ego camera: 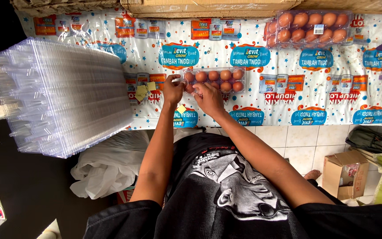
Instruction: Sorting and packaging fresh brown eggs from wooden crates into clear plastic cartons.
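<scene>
A printed cloth (261, 110) covers the table; both hands, left hand (172, 90) and right hand (209, 98), pinch the near edge of a clear egg tray (215, 79), fingers curled shut on it. The tray looks thin, flexible and slippery, the eggs fragile, so supporting it from beneath seems safest

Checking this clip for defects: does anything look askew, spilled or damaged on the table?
Nothing looks damaged or spilled. Both hands, left hand and right hand, rest at the clear plastic carton of brown eggs. One small yellow paper slip lies apart from the other yellow slips.

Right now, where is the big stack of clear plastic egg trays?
In the head view, the stack of clear plastic egg trays lies at the left end of the printed table cover, left of the left hand and above a white plastic bag.
</scene>
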